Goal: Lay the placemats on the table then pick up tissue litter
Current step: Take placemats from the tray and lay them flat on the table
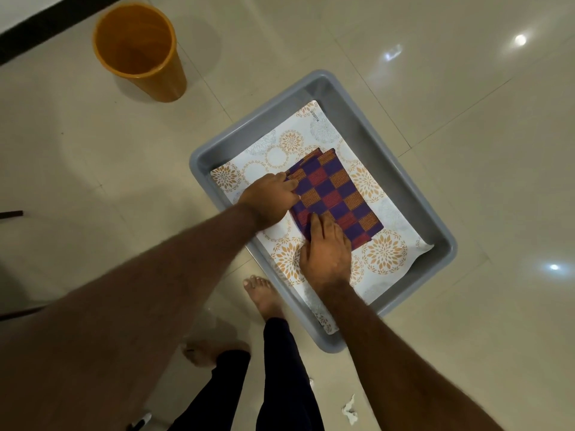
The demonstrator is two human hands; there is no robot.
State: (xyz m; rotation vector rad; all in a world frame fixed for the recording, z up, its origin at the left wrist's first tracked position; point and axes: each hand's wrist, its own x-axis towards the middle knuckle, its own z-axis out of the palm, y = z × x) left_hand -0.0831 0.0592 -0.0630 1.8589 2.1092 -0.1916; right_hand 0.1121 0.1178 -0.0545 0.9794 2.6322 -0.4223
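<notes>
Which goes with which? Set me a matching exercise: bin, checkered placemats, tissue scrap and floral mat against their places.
Things:
1 orange bin
2 checkered placemats
3 tissue scrap
4 floral mat

Places:
A touched by the left hand and the right hand
B lining the grey tub
C on the floor beside the person's legs
D standing on the floor, apart from the tub

Pairs: 1-D, 2-A, 3-C, 4-B

The light was dim and warm; lamps glared as white spots on the glossy floor (451,98) at right. A soft shadow lay beside the orange bin (137,54). The lower-left forearm (124,290) was blurred, the bottom tissue scrap (350,410) soft.
</notes>
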